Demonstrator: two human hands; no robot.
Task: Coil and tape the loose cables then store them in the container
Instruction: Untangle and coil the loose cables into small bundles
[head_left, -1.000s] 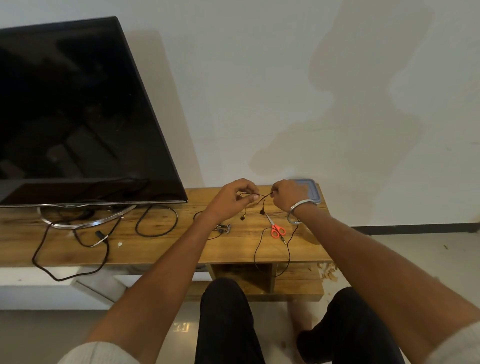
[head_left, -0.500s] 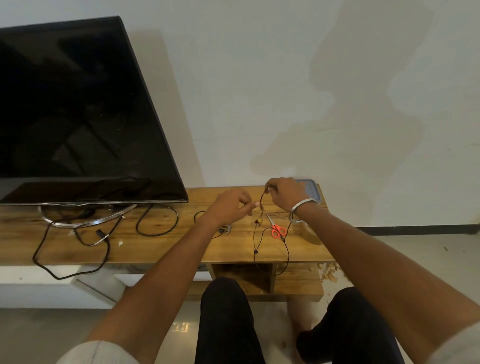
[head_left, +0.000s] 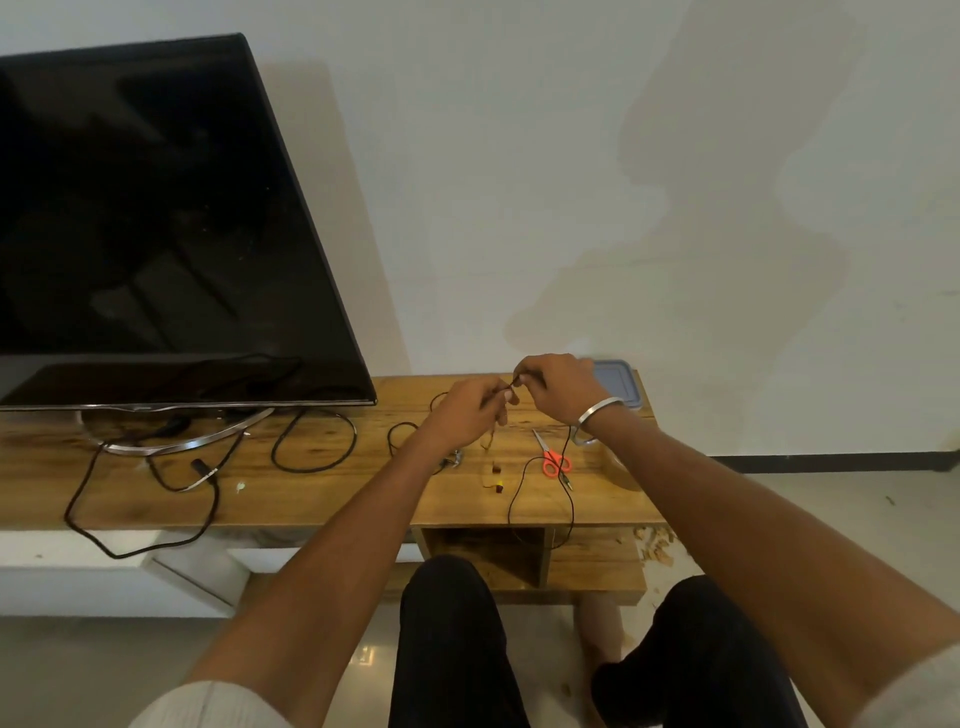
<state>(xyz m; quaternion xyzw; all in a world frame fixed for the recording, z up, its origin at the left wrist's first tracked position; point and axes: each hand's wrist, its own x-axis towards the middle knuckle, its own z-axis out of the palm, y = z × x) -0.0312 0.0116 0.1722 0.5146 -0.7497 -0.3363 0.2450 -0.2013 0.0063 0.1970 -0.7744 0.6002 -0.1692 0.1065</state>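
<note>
My left hand (head_left: 467, 413) and my right hand (head_left: 558, 387) meet above the wooden stand (head_left: 322, 493), both pinching a thin black earphone cable (head_left: 519, 493). Its slack runs down over the stand's front edge in a loop. The earbuds (head_left: 497, 478) dangle low over the wood below my left hand. Just behind my right hand lies a container with a grey-blue lid (head_left: 615, 379). Red-handled scissors (head_left: 553, 457) lie on the wood under my right wrist.
A large black TV (head_left: 156, 223) on a curved metal foot (head_left: 182, 441) fills the left. Black cables (head_left: 311, 441) loop under it, and one (head_left: 135, 540) hangs over the front edge. A small metal object (head_left: 456, 458) lies by my left wrist. My knees are below.
Both hands have risen and drawn close together, gathering the earphone cable. The earbuds now dangle lower, near the wood.
</note>
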